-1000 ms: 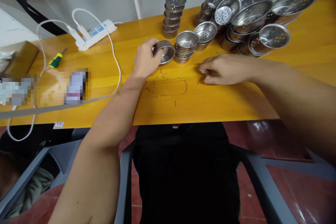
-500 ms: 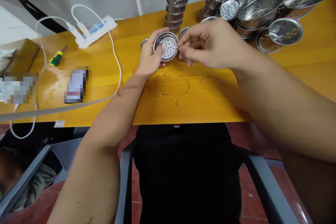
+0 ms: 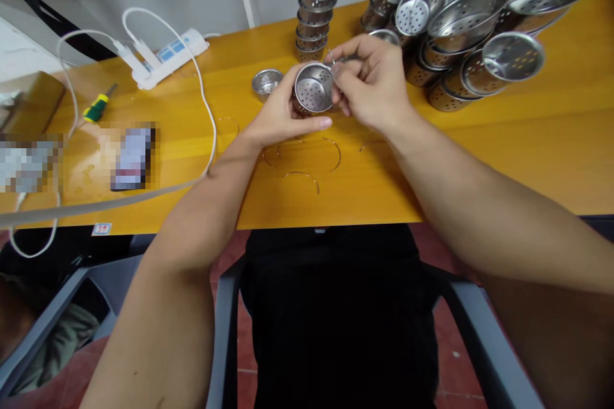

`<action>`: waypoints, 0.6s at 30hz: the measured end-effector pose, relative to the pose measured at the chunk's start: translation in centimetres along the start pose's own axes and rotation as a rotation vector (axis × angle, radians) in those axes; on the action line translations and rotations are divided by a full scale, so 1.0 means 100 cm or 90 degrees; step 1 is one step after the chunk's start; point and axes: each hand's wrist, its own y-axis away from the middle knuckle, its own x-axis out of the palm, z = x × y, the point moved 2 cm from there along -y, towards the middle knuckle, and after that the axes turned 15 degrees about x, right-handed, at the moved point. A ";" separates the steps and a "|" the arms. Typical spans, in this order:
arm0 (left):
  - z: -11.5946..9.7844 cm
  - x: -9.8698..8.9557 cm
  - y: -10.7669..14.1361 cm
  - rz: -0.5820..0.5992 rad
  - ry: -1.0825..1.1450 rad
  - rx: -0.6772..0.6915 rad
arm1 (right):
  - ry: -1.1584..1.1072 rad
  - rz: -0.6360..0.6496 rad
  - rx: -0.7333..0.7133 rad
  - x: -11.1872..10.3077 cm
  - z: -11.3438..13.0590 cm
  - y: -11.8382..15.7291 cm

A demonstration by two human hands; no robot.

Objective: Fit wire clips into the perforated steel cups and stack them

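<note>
My left hand is wrapped round a small perforated metal cup, its mouth tilted toward me and its thumb along the near side. At the cup's right rim, my right hand pinches a thin wire, only a short piece of which shows. Several curved copper-coloured wires lie on the table below the hands, among them one wire near the front edge and another wire further right. A shallow perforated cup stands just left of the held one.
Behind the hands rises a stack of perforated cups. Many more metal cups crowd the back right of the table. To the left are a power strip with white cables, a screwdriver and a phone.
The held cup has turned and moved slightly right, and my left thumb has come out of its mouth. My right hand has shifted with its pinch to the upper right rim. The shallow cup shows more.
</note>
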 end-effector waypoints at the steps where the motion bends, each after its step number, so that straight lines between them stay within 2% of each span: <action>1: 0.003 0.001 0.000 0.003 -0.035 0.004 | 0.009 -0.012 0.007 0.001 0.003 0.002; 5: 0.019 -0.004 0.002 -0.035 -0.111 -0.011 | 0.023 -0.060 0.015 0.008 0.014 0.008; 11: 0.023 -0.016 0.008 -0.039 -0.033 0.032 | 0.057 -0.135 0.015 0.009 0.020 0.010; 15: 0.025 -0.016 0.008 -0.064 0.006 0.038 | 0.065 -0.141 0.011 0.006 0.016 0.008; 18: 0.026 -0.014 0.007 -0.073 0.009 0.008 | 0.048 -0.126 -0.014 0.006 0.012 0.006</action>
